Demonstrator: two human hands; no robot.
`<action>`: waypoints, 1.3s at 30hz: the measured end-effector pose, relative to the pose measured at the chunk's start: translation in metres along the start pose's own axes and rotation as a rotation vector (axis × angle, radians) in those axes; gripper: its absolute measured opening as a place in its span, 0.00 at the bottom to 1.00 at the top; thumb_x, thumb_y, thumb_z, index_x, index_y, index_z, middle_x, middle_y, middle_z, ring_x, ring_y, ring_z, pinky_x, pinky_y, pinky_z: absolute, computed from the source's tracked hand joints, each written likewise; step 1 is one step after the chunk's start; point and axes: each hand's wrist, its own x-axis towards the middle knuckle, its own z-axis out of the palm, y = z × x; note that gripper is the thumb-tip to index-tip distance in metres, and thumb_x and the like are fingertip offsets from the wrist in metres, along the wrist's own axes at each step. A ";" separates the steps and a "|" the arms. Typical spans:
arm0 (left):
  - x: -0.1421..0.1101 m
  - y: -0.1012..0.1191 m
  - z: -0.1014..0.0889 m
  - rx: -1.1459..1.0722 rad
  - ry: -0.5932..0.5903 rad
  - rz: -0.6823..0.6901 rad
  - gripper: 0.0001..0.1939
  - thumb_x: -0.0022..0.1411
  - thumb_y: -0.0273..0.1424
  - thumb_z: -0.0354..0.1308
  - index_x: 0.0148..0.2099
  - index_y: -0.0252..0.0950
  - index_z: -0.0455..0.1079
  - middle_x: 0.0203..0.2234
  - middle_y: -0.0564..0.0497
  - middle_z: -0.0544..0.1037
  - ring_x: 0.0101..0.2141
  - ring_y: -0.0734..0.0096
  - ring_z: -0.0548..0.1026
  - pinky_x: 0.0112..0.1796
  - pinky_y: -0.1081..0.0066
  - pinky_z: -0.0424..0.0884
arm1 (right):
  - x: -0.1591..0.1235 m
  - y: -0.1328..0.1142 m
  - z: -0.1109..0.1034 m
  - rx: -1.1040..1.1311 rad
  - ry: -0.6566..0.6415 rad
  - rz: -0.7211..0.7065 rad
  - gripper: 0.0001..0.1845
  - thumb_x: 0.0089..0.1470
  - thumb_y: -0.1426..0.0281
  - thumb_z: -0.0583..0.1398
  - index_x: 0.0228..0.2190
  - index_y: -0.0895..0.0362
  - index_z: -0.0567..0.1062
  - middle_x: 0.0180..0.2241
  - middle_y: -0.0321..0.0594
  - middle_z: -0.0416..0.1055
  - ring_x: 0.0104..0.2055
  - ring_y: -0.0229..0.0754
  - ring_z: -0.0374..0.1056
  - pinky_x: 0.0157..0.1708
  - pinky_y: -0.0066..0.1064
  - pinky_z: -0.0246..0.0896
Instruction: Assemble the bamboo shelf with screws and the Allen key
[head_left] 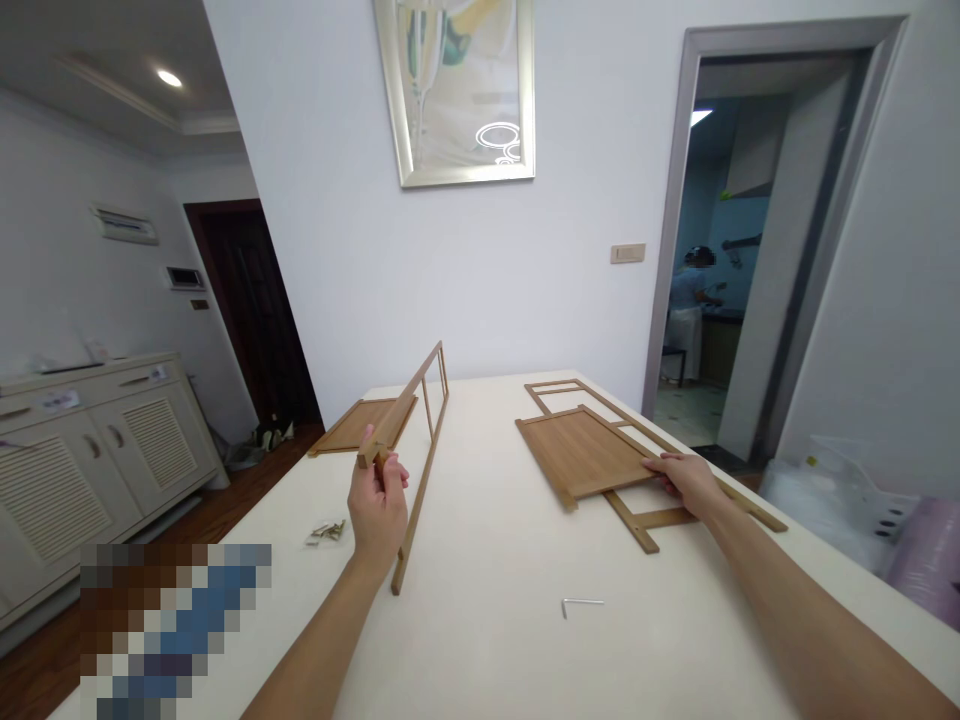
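My left hand [379, 505] is closed round the near end of a long wooden ladder-like frame [421, 420], which stands on its edge on the white table [487, 620]. My right hand [686, 478] grips the right edge of a flat wooden panel [581, 452]. That panel lies on top of a second wooden frame [645, 440], which rests flat on the table. Another wooden panel [360, 425] lies flat behind the upright frame, at the table's left edge.
A hex key [581, 603] lies on the table near me. A small pile of screws [326, 532] sits left of my left hand. A white sideboard [82, 450] stands at left. Through the doorway at right a person [690, 300] works in a kitchen. Plastic packaging [847, 500] lies right.
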 end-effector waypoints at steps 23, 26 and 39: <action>-0.001 0.001 0.002 -0.055 0.020 0.002 0.25 0.65 0.36 0.50 0.63 0.39 0.58 0.30 0.55 0.71 0.25 0.78 0.71 0.33 0.71 0.73 | -0.003 0.005 0.006 -0.153 -0.033 -0.064 0.22 0.43 0.66 0.66 0.39 0.65 0.74 0.13 0.31 0.62 0.15 0.36 0.56 0.16 0.27 0.49; -0.001 0.001 0.001 -0.068 0.010 -0.005 0.25 0.65 0.36 0.51 0.63 0.40 0.57 0.31 0.54 0.71 0.26 0.78 0.71 0.33 0.72 0.73 | -0.003 0.004 0.005 -0.149 -0.030 -0.064 0.22 0.42 0.66 0.67 0.39 0.65 0.74 0.12 0.31 0.61 0.15 0.36 0.56 0.16 0.27 0.49; -0.001 -0.006 0.002 -0.044 0.013 0.014 0.25 0.65 0.37 0.51 0.63 0.39 0.58 0.29 0.55 0.72 0.25 0.77 0.72 0.34 0.70 0.73 | -0.004 0.004 0.004 0.124 -0.006 -0.003 0.17 0.32 0.73 0.72 0.27 0.59 0.73 0.10 0.30 0.62 0.12 0.34 0.55 0.11 0.25 0.45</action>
